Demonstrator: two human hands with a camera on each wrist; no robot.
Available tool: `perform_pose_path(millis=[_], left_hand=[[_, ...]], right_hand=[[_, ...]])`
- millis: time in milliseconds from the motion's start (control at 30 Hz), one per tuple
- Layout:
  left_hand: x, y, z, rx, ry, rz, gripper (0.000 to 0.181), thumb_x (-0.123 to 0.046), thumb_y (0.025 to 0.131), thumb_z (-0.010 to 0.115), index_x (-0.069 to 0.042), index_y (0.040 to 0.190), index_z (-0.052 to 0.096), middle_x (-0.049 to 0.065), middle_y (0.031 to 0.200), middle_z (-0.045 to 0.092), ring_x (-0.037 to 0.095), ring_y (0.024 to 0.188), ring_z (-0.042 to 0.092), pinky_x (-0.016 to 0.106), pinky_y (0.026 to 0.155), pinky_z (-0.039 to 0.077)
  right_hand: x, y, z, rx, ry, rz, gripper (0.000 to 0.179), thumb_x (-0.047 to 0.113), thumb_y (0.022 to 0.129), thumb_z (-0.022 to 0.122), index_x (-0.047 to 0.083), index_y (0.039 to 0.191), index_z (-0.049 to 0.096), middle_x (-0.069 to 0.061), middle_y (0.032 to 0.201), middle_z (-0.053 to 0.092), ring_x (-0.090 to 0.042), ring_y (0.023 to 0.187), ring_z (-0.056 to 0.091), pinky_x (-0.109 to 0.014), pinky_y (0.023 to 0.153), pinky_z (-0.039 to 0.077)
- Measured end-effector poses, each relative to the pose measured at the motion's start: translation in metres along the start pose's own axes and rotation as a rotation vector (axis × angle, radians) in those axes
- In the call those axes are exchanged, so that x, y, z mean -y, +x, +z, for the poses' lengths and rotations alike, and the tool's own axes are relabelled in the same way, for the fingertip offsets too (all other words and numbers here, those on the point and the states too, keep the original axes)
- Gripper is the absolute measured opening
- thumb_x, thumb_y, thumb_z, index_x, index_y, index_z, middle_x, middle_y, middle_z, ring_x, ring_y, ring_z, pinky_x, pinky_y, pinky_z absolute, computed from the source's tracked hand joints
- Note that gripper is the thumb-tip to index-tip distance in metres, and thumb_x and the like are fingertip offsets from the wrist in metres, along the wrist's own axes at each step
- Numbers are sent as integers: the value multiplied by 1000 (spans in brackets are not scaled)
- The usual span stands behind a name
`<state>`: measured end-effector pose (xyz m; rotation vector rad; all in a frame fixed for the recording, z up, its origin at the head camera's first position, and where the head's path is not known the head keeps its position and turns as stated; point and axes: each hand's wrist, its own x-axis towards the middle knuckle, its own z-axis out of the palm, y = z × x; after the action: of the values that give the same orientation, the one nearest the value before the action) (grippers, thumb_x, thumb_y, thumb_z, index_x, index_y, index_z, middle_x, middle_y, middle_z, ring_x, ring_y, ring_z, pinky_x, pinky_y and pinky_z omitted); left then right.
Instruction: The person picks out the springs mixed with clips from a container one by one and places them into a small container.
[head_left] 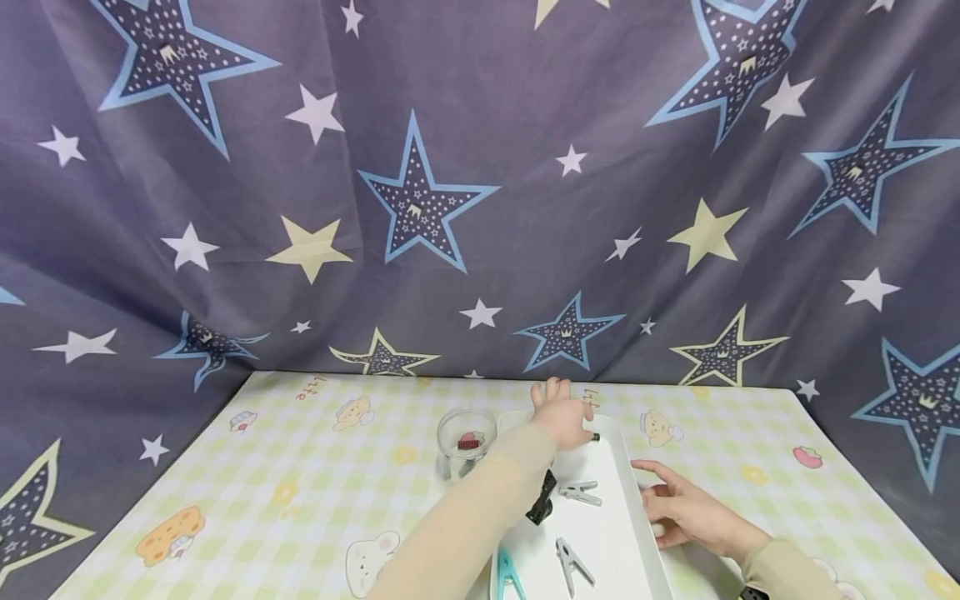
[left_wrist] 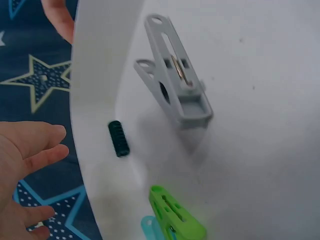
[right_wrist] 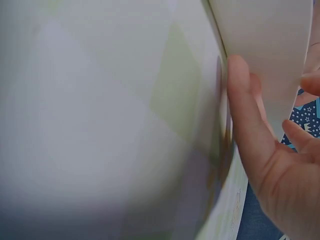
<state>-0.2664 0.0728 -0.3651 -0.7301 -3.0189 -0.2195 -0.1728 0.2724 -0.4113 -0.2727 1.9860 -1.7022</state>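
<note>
My left hand (head_left: 561, 414) reaches over the far end of a white tray (head_left: 615, 517), fingers spread and holding nothing. A small dark green ribbed cylinder (left_wrist: 118, 138) lies inside the tray by its wall, close to that hand. A grey clothespin (left_wrist: 175, 75) and a bright green clothespin (left_wrist: 175, 215) with a teal piece under it also show in the left wrist view. My right hand (head_left: 693, 510) rests against the tray's outer right wall, its thumb (right_wrist: 240, 80) touching that wall and its fingers loosely bent.
A clear round glass jar (head_left: 467, 427) stands left of the tray, with a dark red ribbed piece (head_left: 468, 444) showing in it. Another grey clothespin (head_left: 574, 565) and a teal clothespin (head_left: 507, 575) lie near the tray's front. A checked cloth (head_left: 285, 467) covers the table before a starred curtain (head_left: 247, 317).
</note>
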Motion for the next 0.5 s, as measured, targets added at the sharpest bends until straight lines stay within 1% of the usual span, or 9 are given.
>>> perform_pose_path(millis=[267,367,500], left_hand=[[2,10,6,53,55,-37,31,-37,88,62,-32,119,65,7,136,42,24,131,23,52,110,12],[4,12,11,71,83,-23,32,-32,87,63,-32,119,65,8,137,42,24,133,23,53,110,12],[5,14,15,54,162,22,31,-25,85,64,-33,115,68,7,141,41,24,137,22,52,112,12]], right_hand=[[1,1,-1,6,9,7,80,6,85,51,-1,147,1,-10,106,52,-16,81,60,-35,69,55],[1,1,0,5,11,13,80,6,84,52,-1,146,2,-9,105,52,-16,81,60,-35,69,55],[-1,0,-1,5,20,16,80,5,85,52,-1,146,2,-8,104,52,-15,81,61,-35,69,55]])
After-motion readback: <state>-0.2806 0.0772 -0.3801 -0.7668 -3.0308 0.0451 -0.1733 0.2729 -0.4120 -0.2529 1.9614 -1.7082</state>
